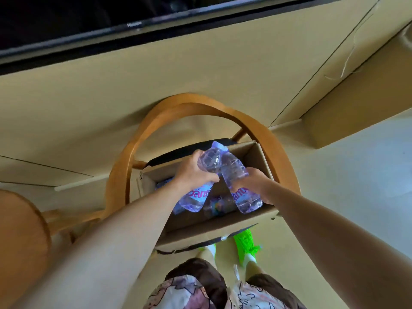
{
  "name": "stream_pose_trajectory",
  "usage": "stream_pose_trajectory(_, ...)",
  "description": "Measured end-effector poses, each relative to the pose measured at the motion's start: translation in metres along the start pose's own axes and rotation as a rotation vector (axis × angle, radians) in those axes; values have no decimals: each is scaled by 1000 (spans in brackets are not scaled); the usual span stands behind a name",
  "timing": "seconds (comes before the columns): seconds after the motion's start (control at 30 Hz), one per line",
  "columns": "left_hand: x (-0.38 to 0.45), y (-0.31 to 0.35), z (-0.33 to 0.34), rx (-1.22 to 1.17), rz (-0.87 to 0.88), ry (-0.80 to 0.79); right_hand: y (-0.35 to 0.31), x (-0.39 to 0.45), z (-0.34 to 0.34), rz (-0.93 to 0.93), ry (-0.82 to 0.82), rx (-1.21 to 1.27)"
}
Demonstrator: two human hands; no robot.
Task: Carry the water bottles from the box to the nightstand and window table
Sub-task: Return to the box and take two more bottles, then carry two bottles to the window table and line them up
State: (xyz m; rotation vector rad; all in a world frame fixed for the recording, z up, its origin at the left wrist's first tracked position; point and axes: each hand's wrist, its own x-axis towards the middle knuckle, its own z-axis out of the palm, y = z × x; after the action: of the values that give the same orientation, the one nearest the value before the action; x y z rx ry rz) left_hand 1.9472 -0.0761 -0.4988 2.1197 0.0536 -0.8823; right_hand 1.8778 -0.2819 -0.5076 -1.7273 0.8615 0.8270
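Note:
An open cardboard box [223,228] stands on the dark seat of a wooden chair. My left hand [191,172] grips one clear water bottle [209,161] with a pink-lettered label, held above the box. My right hand [254,184] grips a second clear bottle [234,170] of the same kind beside it. The two bottles lean together at their pale caps. More bottles [216,205] lie in the bottom of the box, partly hidden by my hands.
The chair's curved wooden back [200,105] arches around the box against a beige wall. A dark television [89,23] hangs above. A round wooden surface [20,237] sits at the left. My legs and green shoes [245,239] stand just below the box.

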Motion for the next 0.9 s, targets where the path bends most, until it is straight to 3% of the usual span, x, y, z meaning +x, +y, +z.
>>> stream_pose_trajectory(0.17, -20, 68, 1, -32, 93, -12, -1, -41, -40, -56, 29, 307)
stream_pose_trajectory(0.43, -90, 193, 69, -84, 301, -28, 40, -159, -144, -360, 224, 605)
stream_pose_trajectory(0.6, -158, 275, 167, -122, 441, -88, 118, -255, -220, -507, 377, 765)
stream_pose_trajectory(0.9, -304, 392, 374, -70, 690, -448, 312, -404, -328, -622, 726, 959)
